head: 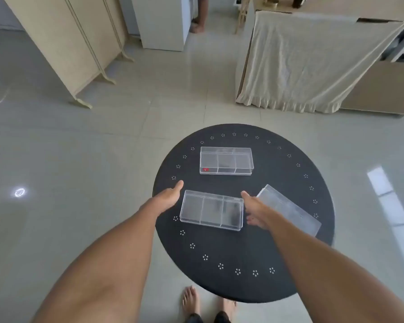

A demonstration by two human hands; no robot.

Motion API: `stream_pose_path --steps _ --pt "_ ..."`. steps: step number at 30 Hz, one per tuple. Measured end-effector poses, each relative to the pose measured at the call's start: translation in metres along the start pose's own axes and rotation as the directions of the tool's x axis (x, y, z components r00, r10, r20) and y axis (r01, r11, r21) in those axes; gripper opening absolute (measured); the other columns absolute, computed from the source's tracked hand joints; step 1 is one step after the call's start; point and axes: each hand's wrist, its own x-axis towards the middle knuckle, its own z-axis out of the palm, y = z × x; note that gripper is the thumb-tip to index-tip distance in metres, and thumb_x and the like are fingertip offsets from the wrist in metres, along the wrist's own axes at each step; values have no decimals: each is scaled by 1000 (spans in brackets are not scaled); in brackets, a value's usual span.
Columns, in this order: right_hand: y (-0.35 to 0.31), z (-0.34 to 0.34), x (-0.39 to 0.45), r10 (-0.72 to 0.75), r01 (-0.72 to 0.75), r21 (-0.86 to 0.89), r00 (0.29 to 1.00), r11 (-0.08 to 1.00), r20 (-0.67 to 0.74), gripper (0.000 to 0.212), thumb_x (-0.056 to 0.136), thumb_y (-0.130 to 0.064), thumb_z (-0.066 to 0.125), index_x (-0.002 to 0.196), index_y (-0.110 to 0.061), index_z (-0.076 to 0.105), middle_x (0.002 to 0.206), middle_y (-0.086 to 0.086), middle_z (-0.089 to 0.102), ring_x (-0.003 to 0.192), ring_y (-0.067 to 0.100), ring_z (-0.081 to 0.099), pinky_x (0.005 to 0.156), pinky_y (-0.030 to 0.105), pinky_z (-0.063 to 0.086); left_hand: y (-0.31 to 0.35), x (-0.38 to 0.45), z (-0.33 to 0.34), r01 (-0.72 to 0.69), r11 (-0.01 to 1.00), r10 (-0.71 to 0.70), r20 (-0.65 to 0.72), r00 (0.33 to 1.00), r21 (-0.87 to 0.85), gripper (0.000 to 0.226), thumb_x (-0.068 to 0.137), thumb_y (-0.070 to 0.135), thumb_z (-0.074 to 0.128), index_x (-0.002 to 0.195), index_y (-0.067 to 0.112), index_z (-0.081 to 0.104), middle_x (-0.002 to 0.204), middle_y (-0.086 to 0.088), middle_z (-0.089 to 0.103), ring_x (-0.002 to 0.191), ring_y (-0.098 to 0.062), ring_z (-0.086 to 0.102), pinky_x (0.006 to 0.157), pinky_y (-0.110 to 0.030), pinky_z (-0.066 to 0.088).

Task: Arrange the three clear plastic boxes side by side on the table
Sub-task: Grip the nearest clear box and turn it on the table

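Clear glossy plastic boxes point(211, 209) on a matt black table point(243, 252).

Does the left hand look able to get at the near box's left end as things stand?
Probably yes. The left hand is open beside the near box, and bare table lies between them; the right hand flanks the other end.

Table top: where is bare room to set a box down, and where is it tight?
Free: the near part of the round black table, below the near box; also the right side, beside the far box. Crowded: around the near box, flanked by left hand, right hand and the tilted box.
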Motion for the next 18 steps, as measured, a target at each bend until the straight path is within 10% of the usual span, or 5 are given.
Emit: stream_pose_path --steps 3,5,6,11,18 --pt "9 4 16 72 -70 85 997 994 -12 68 112 -61 34 151 -9 54 121 10 36 92 25 57 75 34 45 -1 14 6 56 980 -51 34 998 -189 87 93 75 23 160 19 25 162 -7 36 133 -30 53 111 -48 43" --pt "15 6 26 90 -87 157 996 984 -11 75 109 -60 40 151 0 57 167 15 45 108 29 66 76 36 46 -2 23 11 83 959 -67 69 995 -272 83 96 70 27 158 15 28 157 -9 43 124 -33 59 103 -49 49" --pt "14 7 27 95 -89 172 995 981 -26 76 108 -59 43 149 3 59 113 12 40 107 35 68 78 40 55 -1 26 13 94 951 -73 81 994 -295 80 97 68 30 156 13 32 152 -10 48 118 -34 62 101 -49 51" --pt "9 3 40 146 -125 186 984 975 -100 76 106 -56 51 128 13 71 120 30 75 101 47 81 87 58 69 2 42 20 126 935 -95 108 990 -331 56 99 59 39 129 14 56 103 -3 67 89 -27 68 72 -40 59" --pt "11 2 41 148 -142 134 988 981 -37 52 105 -41 63 113 9 70 108 30 80 95 48 83 91 58 69 -1 52 18 175 892 -169 53 984 -416 50 88 62 59 102 15 65 99 -3 71 87 -27 69 72 -42 58"
